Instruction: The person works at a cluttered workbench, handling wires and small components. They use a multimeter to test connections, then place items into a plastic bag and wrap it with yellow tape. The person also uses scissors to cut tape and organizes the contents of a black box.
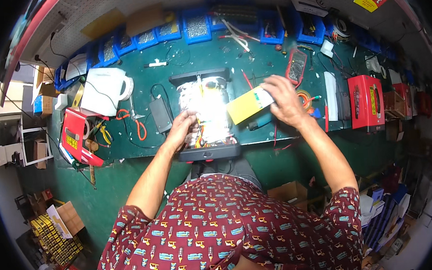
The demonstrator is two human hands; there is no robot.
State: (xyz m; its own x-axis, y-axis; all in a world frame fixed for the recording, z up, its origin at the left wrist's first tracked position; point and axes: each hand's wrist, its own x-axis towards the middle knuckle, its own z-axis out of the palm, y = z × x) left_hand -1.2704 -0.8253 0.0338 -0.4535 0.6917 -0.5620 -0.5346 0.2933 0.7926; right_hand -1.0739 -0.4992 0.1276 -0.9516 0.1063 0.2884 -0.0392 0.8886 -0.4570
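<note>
In front of me on the bench stands an opened device [209, 152] with black end panels and a glaring, washed-out middle. Coloured wires show at its near end. My left hand [184, 129] is at the device's left side, fingers curled in; whatever they pinch is lost in the glare. My right hand [285, 100] grips a flat yellow rectangular piece [246, 106] by its right end, where a white and green patch shows. The piece is tilted beside the device's right side. Past my right hand lies a red multimeter [297, 66].
A black power adapter [161, 115] and orange-handled scissors [139, 127] lie left of the device. Blue parts bins [196, 29] line the bench's back. Red metal housings stand at left [76, 135] and right [366, 103]. A white bag [103, 90] sits at the back left.
</note>
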